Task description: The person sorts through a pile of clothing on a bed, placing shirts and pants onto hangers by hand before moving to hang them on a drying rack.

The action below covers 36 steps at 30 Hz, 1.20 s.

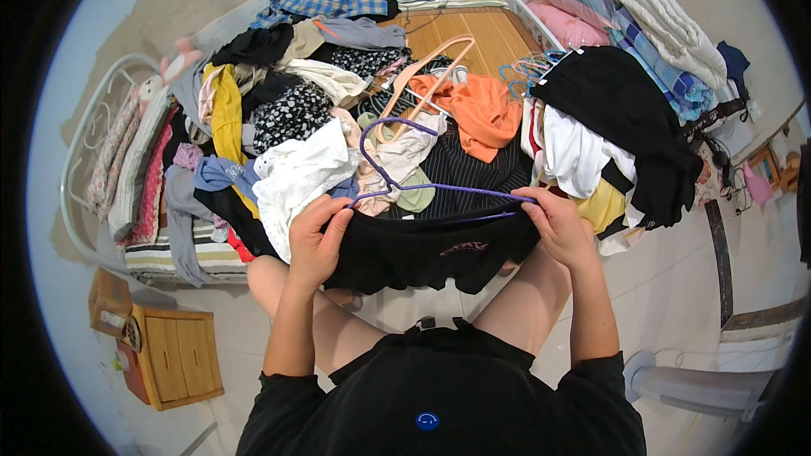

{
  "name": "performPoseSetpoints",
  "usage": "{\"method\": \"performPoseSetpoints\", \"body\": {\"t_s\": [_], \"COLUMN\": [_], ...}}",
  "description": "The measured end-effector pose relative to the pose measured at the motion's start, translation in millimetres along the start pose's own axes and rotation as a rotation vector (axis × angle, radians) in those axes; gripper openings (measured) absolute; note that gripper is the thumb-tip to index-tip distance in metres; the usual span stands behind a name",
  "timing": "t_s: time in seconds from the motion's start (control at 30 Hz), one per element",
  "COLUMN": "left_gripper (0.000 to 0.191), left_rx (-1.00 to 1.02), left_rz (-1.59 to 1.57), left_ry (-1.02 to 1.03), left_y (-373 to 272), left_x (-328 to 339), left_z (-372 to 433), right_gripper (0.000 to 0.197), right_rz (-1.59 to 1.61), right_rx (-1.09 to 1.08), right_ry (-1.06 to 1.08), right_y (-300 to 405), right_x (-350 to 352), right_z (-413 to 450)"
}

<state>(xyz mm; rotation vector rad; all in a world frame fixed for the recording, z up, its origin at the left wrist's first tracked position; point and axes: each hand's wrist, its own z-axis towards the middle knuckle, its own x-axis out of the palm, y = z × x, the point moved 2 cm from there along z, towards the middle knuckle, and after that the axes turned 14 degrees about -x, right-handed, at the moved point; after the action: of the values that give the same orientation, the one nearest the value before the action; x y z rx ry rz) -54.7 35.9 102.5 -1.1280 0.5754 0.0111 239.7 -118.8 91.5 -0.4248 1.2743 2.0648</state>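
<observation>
Between my hands a black garment [405, 253] with small pink lettering hangs above my knees. A purple clothes hanger [456, 189] runs along its upper edge, with its hook pointing away from me. My left hand [320, 231] pinches the garment and the hanger's left end between thumb and fingers. At the other end, my right hand [557, 225] grips the fabric together with the hanger's right corner. Just beyond my left hand lies a white eyelet garment [304, 177]. Past the hanger are a black pinstriped garment [475, 161], an orange garment [488, 114] and a peach hanger [405, 79].
Loose clothes cover much of the bed, whose bamboo mat [469, 25] shows at the back. A pile of clothes topped by a black garment [608, 88] stands at the right, near several blue hangers [519, 76]. A wooden cabinet [180, 354] is at lower left, a grey fan [697, 383] at lower right.
</observation>
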Motion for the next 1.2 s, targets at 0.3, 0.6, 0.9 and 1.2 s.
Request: {"method": "performPoseSetpoints", "body": {"t_s": [0.3,0.6,0.9,1.2], "left_gripper": [0.011,0.013,0.017,0.023], "left_rx": [-0.038,-0.046,-0.169,-0.310], "left_rz": [-0.008,0.116,-0.034,-0.651], "left_ry": [0.170,0.165,0.299,-0.036], "left_y": [-9,17,23,46], "left_x": [13,-11,-9,-50], "left_z": [-7,-6,-5,12], "right_gripper": [0.017,0.008,0.016,0.061], "right_rz": [-0.377,-0.282,-0.265,0.377], "right_rx": [-0.374,-0.359,-0.318,0.019], "right_ry": [0.041,-0.075,-0.210,-0.447], "right_y": [24,9,6,-91], "right_x": [26,7,-1,38], "right_z": [12,19,86,50]}}
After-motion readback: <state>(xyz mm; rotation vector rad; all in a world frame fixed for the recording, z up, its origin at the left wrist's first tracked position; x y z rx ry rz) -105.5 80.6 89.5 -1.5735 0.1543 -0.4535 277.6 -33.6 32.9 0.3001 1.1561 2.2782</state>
